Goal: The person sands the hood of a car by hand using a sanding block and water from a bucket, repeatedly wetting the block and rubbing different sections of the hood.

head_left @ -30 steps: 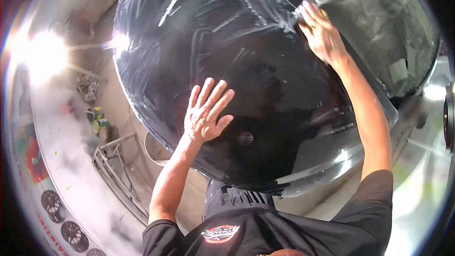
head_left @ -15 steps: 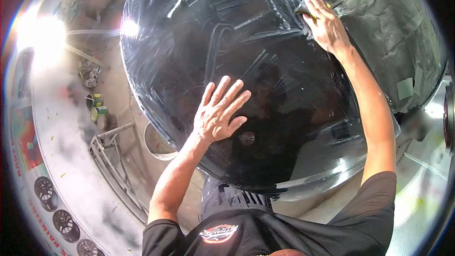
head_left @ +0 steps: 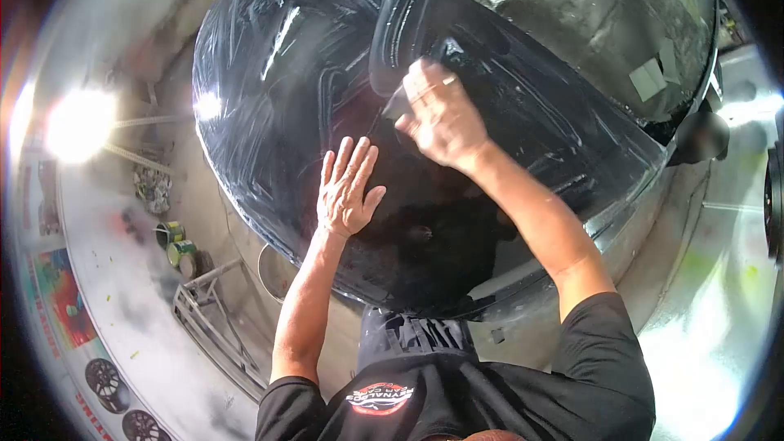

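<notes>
A glossy black car panel point(head_left: 457, 229) covered in wet, whitish streaks fills the middle of the view. My left hand point(head_left: 348, 189) lies flat on it, fingers stretched out, holding nothing. Up and to the right of it, my right hand point(head_left: 441, 114) is over the panel, blurred by motion. A dark, flat piece point(head_left: 398, 104) shows at its fingertips, gripped by the hand; its details are smeared. A curved wet track runs across the panel just above my right hand.
Crinkled covering sheet point(head_left: 572, 24) lies beyond the panel at the upper right. On the left are a bright lamp point(head_left: 80, 124), green cans point(head_left: 175, 247), a metal frame stand point(head_left: 214, 318) and a hoop-like rim point(head_left: 263, 273). Wheel pictures point(head_left: 106, 384) show at lower left.
My right hand has swept left and down from the panel's upper right edge to its middle with the dark piece. My left hand remains flat on the panel, slightly farther left in view.
</notes>
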Demonstrator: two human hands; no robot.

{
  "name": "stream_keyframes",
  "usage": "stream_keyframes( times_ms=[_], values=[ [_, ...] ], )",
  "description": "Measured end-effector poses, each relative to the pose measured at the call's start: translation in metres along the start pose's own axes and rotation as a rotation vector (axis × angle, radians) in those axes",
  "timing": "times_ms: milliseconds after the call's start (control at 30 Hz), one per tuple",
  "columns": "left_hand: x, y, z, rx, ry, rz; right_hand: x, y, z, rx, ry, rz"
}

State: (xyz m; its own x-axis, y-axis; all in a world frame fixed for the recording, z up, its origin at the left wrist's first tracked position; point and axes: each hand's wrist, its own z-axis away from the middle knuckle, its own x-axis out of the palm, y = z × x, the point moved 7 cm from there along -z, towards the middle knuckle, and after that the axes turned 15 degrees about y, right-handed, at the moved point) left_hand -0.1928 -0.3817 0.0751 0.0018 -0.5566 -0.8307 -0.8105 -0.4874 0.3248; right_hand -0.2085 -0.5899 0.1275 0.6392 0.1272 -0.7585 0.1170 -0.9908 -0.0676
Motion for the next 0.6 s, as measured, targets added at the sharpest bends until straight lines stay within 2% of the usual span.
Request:
stream_keyframes(
  times_ms=[33, 67, 133, 167, 233, 267, 300, 333, 400, 433, 500, 533, 567, 600],
  values=[
    [0.001, -0.001, 0.002, 0.01, 0.001, -0.018, -0.018, 0.032, -0.006, 0.072, 0.058, 0.096],
    [0.003, 0.0, 0.004, 0.025, 0.0, -0.034, -0.033, 0.071, -0.014, 0.298, 0.007, 0.02],
    [0.003, 0.0, 0.002, 0.043, 0.02, -0.047, -0.039, 0.128, -0.015, 0.237, 0.24, 0.362],
    [0.002, 0.001, 0.002, 0.039, 0.018, -0.05, -0.042, 0.136, -0.01, 0.177, 0.367, 0.489],
    [0.0, 0.003, 0.001, 0.041, 0.011, -0.047, -0.054, 0.093, -0.004, 0.371, 0.303, 0.385],
    [0.0, 0.003, 0.0, 0.044, 0.017, -0.04, -0.062, 0.057, 0.0, 0.618, 0.087, -0.025],
    [0.001, 0.002, 0.001, 0.044, 0.022, -0.032, -0.053, 0.007, 0.022, 0.405, 0.137, 0.137],
    [0.001, 0.001, 0.003, 0.048, 0.023, -0.023, -0.028, -0.043, 0.044, 0.254, -0.155, 0.469],
    [-0.001, 0.002, 0.003, 0.058, 0.039, 0.001, -0.027, -0.102, 0.095, 0.251, -0.267, 0.177],
    [-0.001, 0.002, 0.003, 0.057, 0.049, 0.014, -0.037, -0.106, 0.104, 0.242, -0.116, 0.117],
    [0.001, 0.002, 0.004, 0.068, 0.055, 0.015, -0.056, -0.072, 0.106, 0.337, -0.149, 0.191],
    [0.0, 0.003, 0.003, 0.065, 0.055, 0.017, -0.082, -0.038, 0.093, 0.392, 0.084, 0.273],
    [-0.001, 0.002, 0.003, 0.067, 0.054, 0.015, -0.096, 0.01, 0.08, 0.546, 0.151, 0.278],
    [0.0, 0.002, 0.003, 0.078, 0.068, 0.012, -0.115, 0.051, 0.068, 0.593, 0.071, 0.269]
  ],
)
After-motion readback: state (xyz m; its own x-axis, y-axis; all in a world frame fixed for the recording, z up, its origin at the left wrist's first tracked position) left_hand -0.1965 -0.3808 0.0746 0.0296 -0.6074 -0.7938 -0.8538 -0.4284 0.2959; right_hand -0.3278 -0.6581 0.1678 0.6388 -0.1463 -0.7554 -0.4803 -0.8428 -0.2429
